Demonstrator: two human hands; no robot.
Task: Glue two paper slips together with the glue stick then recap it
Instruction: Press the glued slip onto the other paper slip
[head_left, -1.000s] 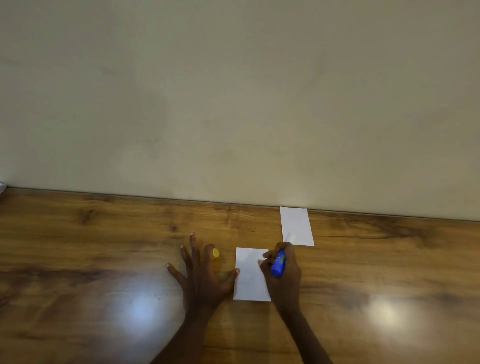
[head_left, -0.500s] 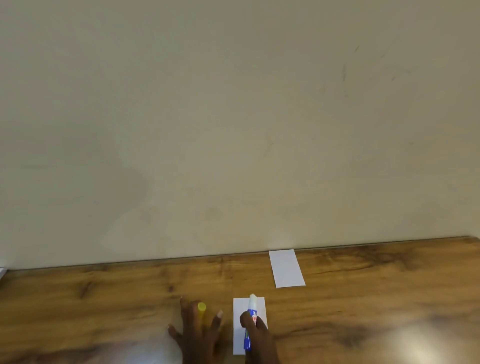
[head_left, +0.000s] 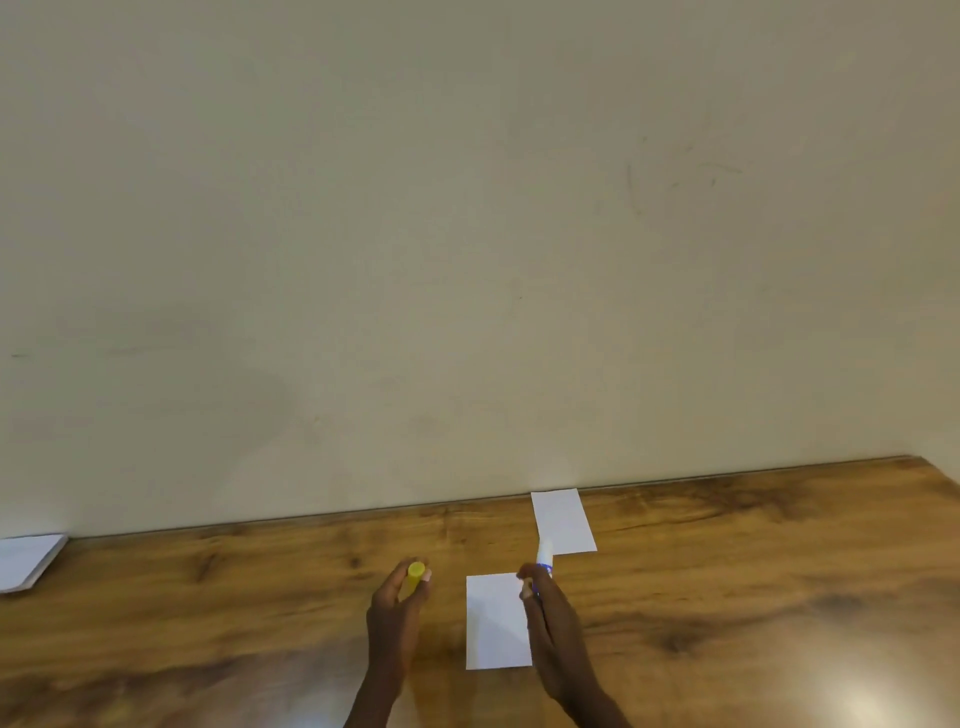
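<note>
Grip of my right hand (head_left: 550, 618) is closed around the glue stick (head_left: 544, 558), long axis pointing far, white tip toward the far slip (head_left: 563, 522). Left of it, past the near slip (head_left: 496, 623), my left hand (head_left: 397, 608) pinches the yellow cap (head_left: 415, 571); the slips lie apart.

glue stick (head_left: 544, 558) mostly hidden, paper stack (head_left: 28, 561) cropped

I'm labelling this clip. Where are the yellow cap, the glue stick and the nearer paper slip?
yellow cap (head_left: 415, 570): head view, its top end.
glue stick (head_left: 544, 554): head view, its white upper part.
nearer paper slip (head_left: 493, 629): head view, its bare middle.
</note>
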